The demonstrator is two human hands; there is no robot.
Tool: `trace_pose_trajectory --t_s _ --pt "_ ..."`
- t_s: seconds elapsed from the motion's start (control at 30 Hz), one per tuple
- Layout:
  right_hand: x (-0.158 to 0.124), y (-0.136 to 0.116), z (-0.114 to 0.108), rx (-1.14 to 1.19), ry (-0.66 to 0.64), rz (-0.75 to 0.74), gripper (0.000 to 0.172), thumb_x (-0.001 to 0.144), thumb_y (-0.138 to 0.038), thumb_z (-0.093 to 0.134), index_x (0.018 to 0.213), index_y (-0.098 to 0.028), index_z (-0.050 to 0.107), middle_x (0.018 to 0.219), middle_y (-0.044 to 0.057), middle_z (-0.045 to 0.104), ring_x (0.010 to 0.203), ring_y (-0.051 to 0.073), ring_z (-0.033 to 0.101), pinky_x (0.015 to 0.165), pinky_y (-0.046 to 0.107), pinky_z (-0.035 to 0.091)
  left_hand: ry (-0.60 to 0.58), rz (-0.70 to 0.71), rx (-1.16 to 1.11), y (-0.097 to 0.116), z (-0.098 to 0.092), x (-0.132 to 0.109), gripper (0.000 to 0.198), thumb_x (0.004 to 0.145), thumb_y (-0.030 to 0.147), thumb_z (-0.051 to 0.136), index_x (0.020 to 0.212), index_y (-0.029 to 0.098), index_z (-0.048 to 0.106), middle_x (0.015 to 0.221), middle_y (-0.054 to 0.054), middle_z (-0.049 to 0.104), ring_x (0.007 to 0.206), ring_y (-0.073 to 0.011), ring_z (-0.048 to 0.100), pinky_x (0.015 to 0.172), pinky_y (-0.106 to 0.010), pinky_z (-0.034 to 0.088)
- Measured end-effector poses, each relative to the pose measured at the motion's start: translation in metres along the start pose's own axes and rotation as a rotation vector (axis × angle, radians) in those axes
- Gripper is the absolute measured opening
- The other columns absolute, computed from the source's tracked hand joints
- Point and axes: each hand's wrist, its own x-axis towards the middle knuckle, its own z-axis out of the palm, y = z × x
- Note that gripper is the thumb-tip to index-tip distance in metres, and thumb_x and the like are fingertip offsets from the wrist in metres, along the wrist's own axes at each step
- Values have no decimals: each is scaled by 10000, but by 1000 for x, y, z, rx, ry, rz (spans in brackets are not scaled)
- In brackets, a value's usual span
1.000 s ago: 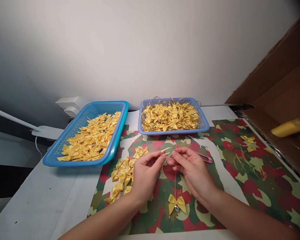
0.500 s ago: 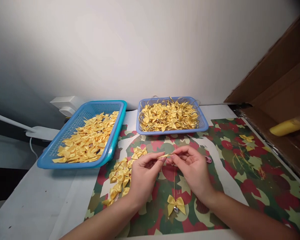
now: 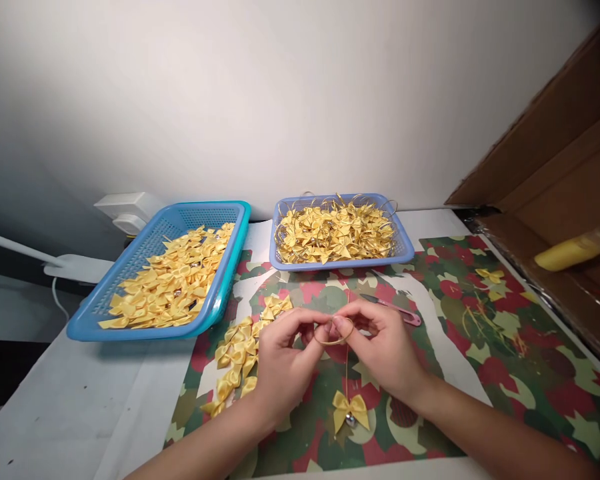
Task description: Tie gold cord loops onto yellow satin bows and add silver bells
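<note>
My left hand [image 3: 290,357] and my right hand [image 3: 383,343] meet over the middle of the patterned mat. Between their fingertips they pinch a thin gold cord [image 3: 336,343], which now forms a small loop hanging below the fingers. Just nearer to me, a yellow satin bow [image 3: 351,408] with a silver bell [image 3: 351,419] lies on the mat, a thin string running up from it toward my hands. Left of my left hand lies a pile of loose yellow bows [image 3: 237,347]. Behind my right hand rests a pink-handled cutter [image 3: 409,316], partly hidden.
A blue basket [image 3: 125,250] of yellow bows stands at the left. A second basket [image 3: 340,265] with bows on gold loops stands at the back. Cord scraps [image 3: 495,327] lie on the mat [image 3: 555,373] at right. A cardboard box [image 3: 540,173] stands beyond.
The gold cord, nearly straight between my fingers before, has bent into an open loop. My fingertips have come closer together. More of the cutter shows behind my right hand.
</note>
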Motion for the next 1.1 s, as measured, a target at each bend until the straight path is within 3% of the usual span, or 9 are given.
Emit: trace_pose_trajectory --t_s 0.3,0.7,0.77,0.93,1.1 --pt "-2 -4 -1 128 -9 113 221 867 -375 623 770 -183 675 664 16 651 595 140 612 569 255 545 -25 158 95 4 -3 6 87 802 177 721 862 227 761 741 -15 744 659 -144 647 612 -246 503" --pt "-3 -10 -6 56 -52 88 237 895 -380 583 820 -190 702 729 37 697 673 174 665 584 264 538 -50 235 209 8 -7 8 53 825 199 699 869 218 721 706 2 715 621 -129 601 594 -242 460" --pt "-3 -13 -8 45 -57 81 232 897 -370 573 810 -190 691 728 36 700 654 176 660 592 278 534 -141 177 281 12 -10 6 62 819 232 696 875 206 697 752 -12 700 670 -148 602 623 -260 464" --pt "-7 -13 -19 -121 7 74 209 863 -347 600 738 -194 666 655 10 652 598 151 589 557 260 482 -618 -53 505 21 -17 -13 157 739 265 712 874 197 670 899 -56 654 866 -244 602 732 -347 473" --pt "-32 3 -24 -255 -79 224 171 847 -315 588 737 -209 665 685 11 657 643 170 596 574 273 473 -739 -123 607 13 -12 -28 170 725 233 713 889 209 673 948 -59 646 913 -266 587 759 -364 451"
